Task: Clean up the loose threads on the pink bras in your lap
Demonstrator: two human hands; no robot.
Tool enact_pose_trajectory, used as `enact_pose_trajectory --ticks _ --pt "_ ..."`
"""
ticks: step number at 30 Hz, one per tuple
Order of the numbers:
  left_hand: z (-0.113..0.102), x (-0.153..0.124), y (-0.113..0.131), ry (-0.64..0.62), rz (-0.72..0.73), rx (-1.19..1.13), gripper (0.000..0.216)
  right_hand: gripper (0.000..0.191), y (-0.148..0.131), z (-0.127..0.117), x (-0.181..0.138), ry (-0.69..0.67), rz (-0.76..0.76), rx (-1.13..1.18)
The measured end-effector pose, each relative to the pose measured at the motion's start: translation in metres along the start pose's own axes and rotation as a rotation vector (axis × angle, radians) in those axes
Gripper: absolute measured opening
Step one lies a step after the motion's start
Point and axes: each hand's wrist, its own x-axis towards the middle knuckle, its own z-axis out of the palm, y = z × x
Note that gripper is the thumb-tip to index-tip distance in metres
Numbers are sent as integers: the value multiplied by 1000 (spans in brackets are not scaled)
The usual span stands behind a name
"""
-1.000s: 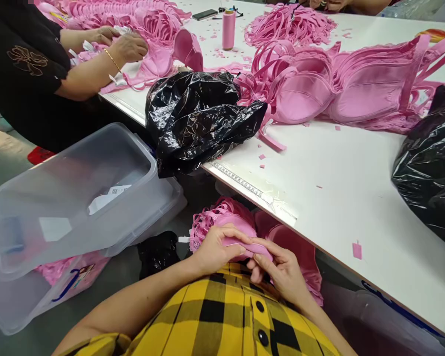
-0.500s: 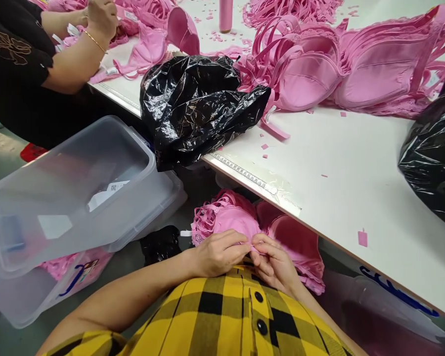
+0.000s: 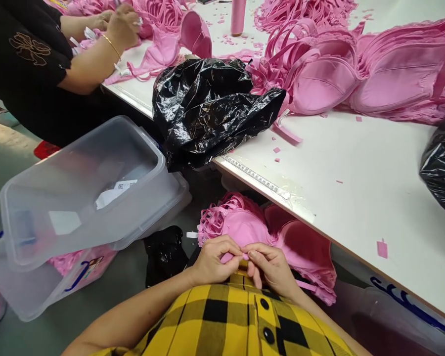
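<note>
Below the table edge, a stack of pink bras [image 3: 244,226] rests against my front, cups upward, with looped straps bunched on its left side. Close to my plaid shirt, my left hand [image 3: 215,259] is closed in a pinch on a narrow pink bra strap [image 3: 228,257]. Fingertips of my right hand [image 3: 273,267] pinch the same pink piece, almost touching the left fingertips. Most of the pinched piece is covered by fingers, so which part of the strap it is I cannot tell.
A black plastic bag [image 3: 215,113] overhangs the table edge. Stacked bras [image 3: 326,86] lie on the white table [image 3: 341,212] among pink scraps. Clear plastic bins [image 3: 77,237] stand at the left. Another black bag [image 3: 443,163] sits at the right. A co-worker's hand [image 3: 122,27] handles pink pieces.
Both my hands have come slightly down, nearer my shirt, still pinching the pink strap. The whole view has shifted a little, so surroundings appear further right.
</note>
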Motion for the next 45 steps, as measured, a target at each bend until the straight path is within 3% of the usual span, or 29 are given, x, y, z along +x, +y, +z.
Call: enact_pose_trajectory --ticks 3,9,16,19,24,27,31,34,39,45 --pt "-4 -7 -2 -16 -150 -34 5 30 1 6 2 34 -45 -99" --pt "-9 -14 -1 51 -210 16 7 37 0 23 11 95 -47 -137" --pt "-11 -14 -5 113 -500 92 7 39 2 31 23 192 -63 -162" --pt "-8 -14 -6 150 -543 71 8 39 4 33 25 220 -72 -167" --pt "-11 -11 -6 159 -318 18 10 41 3 34 24 177 -48 -190" --pt "-25 -10 -12 182 -177 99 13 41 -4 27 27 230 -78 -226" --pt "-47 -7 -21 133 -1 252 15 25 -10 20 40 299 -282 -612" --pt "-56 -4 -26 55 222 368 15 19 -4 22 52 272 -292 -826" --pt "-62 0 -30 -80 443 565 14 18 6 26 63 310 -241 -818" --pt "-66 3 -32 -210 649 696 19 26 3 28 54 308 -228 -696"
